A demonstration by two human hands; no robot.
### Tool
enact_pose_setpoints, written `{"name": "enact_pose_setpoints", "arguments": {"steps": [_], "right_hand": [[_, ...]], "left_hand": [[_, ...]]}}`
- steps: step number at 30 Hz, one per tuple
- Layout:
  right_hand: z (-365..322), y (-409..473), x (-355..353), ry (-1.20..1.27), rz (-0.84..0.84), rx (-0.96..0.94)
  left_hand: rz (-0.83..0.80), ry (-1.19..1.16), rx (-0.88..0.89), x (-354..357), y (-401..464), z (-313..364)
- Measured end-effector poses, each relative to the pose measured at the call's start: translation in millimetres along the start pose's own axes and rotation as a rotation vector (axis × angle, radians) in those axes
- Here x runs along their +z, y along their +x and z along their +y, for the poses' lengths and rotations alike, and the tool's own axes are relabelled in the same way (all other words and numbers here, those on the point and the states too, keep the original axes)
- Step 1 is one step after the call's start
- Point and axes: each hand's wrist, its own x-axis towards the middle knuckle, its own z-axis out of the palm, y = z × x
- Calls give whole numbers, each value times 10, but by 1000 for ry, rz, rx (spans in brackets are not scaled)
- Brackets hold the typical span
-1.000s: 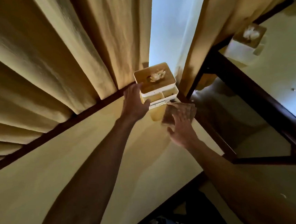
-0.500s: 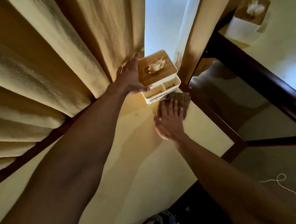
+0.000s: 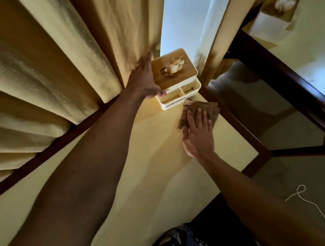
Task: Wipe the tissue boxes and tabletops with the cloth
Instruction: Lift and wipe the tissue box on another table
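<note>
Two hands are busy at the far corner of the pale yellow tabletop (image 3: 124,186). Leftmost hang the heavy mustard curtains (image 3: 52,64); the left hand (image 3: 143,81) reaches past them, thumb hooked on the near rim of the white plastic tissue box with the bamboo lid (image 3: 175,80), grasping its left side. The box sits close to the table's back edge, so I reckon a careless shove could tip it off behind, or snag the curtain folds. To its right, the right hand (image 3: 197,133) lies flat, fingers straight, pressing the brown folded cloth (image 3: 200,109) onto the tabletop just in front of the box. That cloth is near the dark wooden edge; a long stroke could sweep it overboard. Farther right, a second tissue box (image 3: 272,15) waits on another table, seemingly untouched.
</note>
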Motion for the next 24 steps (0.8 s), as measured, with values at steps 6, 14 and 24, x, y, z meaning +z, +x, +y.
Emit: {"name": "enact_pose_setpoints", "arguments": {"steps": [6,14,24], "right_hand": [[-853,-229,174,60,5,-66],[-1443,524,295,93,-54,-243],[-1270,585,258,150,-17,-545]], "left_hand": [[4,10,-32,-12,7,23],[-3,-10,-17,5,14,-8],[35,-1,-45,53,3,44]]}}
